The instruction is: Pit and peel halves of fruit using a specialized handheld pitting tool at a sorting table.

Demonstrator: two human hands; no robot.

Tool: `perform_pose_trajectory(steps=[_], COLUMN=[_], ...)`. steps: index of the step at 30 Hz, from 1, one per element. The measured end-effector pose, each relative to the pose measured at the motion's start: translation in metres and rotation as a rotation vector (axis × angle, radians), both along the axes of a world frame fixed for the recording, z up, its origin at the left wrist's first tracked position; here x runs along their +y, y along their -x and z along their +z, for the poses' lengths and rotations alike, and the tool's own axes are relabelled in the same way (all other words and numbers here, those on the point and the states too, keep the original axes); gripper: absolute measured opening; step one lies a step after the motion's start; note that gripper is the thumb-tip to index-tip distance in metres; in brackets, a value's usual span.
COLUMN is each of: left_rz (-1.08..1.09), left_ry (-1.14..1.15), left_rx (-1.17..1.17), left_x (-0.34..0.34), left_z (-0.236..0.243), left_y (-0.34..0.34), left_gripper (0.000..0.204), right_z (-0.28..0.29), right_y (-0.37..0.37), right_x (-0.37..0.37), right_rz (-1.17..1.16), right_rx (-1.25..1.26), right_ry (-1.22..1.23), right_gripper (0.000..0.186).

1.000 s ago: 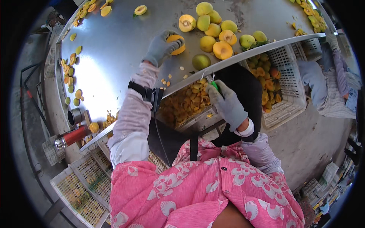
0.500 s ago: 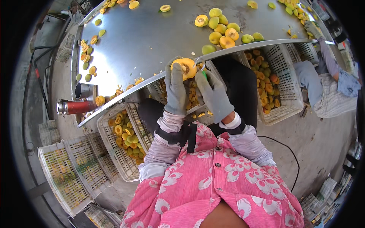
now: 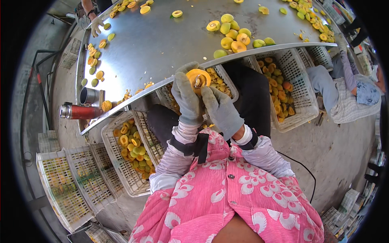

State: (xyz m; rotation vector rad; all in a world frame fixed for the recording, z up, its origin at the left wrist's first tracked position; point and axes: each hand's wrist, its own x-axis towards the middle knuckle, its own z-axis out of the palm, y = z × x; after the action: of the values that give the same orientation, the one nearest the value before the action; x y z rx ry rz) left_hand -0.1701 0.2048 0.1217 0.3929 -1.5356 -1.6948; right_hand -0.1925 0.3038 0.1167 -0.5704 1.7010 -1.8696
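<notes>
My left hand [image 3: 187, 97], in a grey glove, is closed around a halved yellow peach [image 3: 193, 73] just off the table's near edge. Its cut face is turned up, with a brown hollow or stone at the centre. My gloved right hand [image 3: 222, 110] is closed and close against the fruit's lower right side. A curved metal tool tip [image 3: 199, 82] sits in the middle of the cut face. The tool's green handle, visible earlier, is now hidden by my right hand.
The metal table [image 3: 150, 44] carries a pile of whole and halved peaches [image 3: 233, 34]. Fruit-filled crates stand below, one at right [image 3: 302, 89], one at left [image 3: 117, 162]. A red flask [image 3: 79, 111] lies at the table's left corner. Other people work at both sides.
The tool tip has moved from beside the peach into its centre, and my right hand has come in closer. Another person's gloved hand has appeared at the far left.
</notes>
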Motion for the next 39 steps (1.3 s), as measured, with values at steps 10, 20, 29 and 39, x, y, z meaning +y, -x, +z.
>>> perform_pose_trajectory(steps=[10, 20, 29, 39], left_rz=[-0.309, -0.128, -0.148, -0.055], left_ry=[-0.079, -0.021, 0.003, 0.069], left_rx=[-0.174, -0.075, -0.084, -0.030], left_x=[-0.017, 0.003, 0.005, 0.019], left_z=[0.010, 0.011, 0.013, 0.032], left_y=[0.001, 0.003, 0.006, 0.007], left_gripper=[0.039, 0.040, 0.047, 0.045], right_z=[-0.012, -0.001, 0.001, 0.009], right_y=[0.000, -0.003, 0.008, -0.003], right_x=[0.003, 0.007, 0.017, 0.010], right_rz=[0.129, 0.150, 0.235, 0.114], right_rx=[-0.324, -0.411, -0.380, -0.366], right_ry=[0.060, 0.157, 0.084, 0.228], right_gripper=[0.039, 0.044, 0.048, 0.039])
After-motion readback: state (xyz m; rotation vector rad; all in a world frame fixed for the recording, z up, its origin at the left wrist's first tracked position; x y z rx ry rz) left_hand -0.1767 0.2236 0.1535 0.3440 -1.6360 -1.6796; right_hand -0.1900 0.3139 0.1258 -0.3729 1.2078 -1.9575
